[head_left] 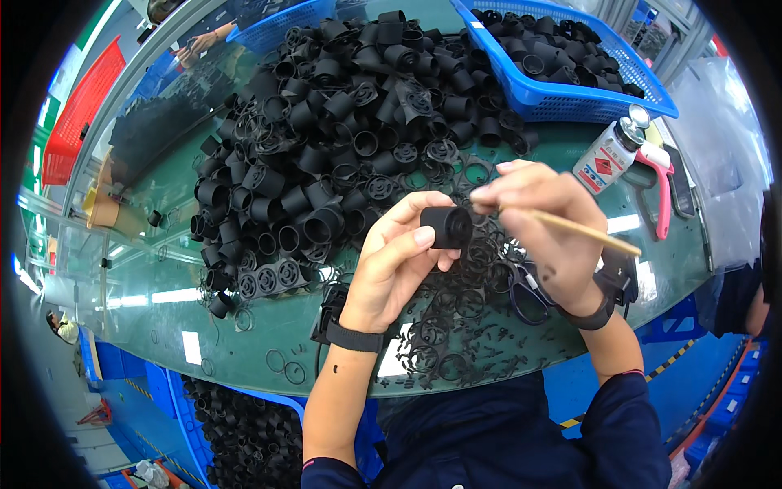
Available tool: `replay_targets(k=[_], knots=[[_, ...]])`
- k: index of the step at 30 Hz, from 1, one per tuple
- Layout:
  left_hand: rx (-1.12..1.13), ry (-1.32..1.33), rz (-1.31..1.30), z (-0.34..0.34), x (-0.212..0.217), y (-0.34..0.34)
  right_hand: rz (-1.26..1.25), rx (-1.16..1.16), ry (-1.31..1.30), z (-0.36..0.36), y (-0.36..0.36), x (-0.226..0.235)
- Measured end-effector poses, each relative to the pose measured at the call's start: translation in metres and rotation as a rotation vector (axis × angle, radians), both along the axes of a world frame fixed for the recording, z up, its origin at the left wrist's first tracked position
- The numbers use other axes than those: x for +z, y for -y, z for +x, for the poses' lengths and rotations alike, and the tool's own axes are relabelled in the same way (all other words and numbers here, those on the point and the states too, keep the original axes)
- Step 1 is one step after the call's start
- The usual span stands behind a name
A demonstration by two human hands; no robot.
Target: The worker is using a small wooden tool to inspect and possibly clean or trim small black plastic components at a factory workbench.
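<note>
My left hand (397, 253) grips a black cylindrical rubber-like part (444, 226) between thumb and fingers, its ringed end turned to the right. In my right hand (558, 224) is a thin wooden stick (595, 235), pinched near its front end, with the back end sticking out to the right. The fingertips of that hand are just right of the part; whether the stick's tip touches it I cannot tell. Below both hands lie thin black rings and small trimmed scraps (468, 342). Dark-handled scissors (528, 297) rest under my right wrist.
A large heap of black cylindrical parts (326, 138) covers the far middle of the green tabletop (244, 334). A blue basket (562, 106) of parts stands far right, near a solvent bottle (607, 155) and a pink-handled tool (664, 191). Another blue bin of parts (244, 432) sits below the table edge.
</note>
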State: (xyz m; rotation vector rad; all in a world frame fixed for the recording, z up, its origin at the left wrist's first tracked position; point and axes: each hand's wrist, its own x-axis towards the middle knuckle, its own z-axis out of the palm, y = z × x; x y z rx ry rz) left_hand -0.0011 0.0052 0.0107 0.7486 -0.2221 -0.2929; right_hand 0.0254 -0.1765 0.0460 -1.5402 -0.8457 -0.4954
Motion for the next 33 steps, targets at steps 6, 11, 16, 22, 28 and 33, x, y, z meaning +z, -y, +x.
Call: replay_targets(k=[6, 11, 16, 22, 28, 33], knots=[[-0.015, -0.007, -0.028, 0.000, -0.001, -0.001, -0.088, 0.015, 0.069, 0.003, 0.001, 0.001], [0.003, -0.047, -0.032, -0.001, 0.002, 0.000, -0.295, 0.005, 0.214, -0.001, -0.003, 0.005], [0.003, -0.035, -0.044, -0.001, 0.001, 0.000, -0.312, -0.023, 0.301, -0.001, -0.006, 0.003], [0.060, -0.065, -0.008, -0.003, 0.004, 0.004, -0.404, -0.156, 0.552, -0.003, -0.009, 0.000], [-0.013, -0.079, -0.048, -0.002, 0.003, 0.002, -0.347, -0.045, 0.329, -0.006, -0.005, 0.006], [0.052, -0.049, -0.077, -0.001, 0.001, 0.003, -0.268, -0.013, 0.242, -0.002, -0.006, 0.006]])
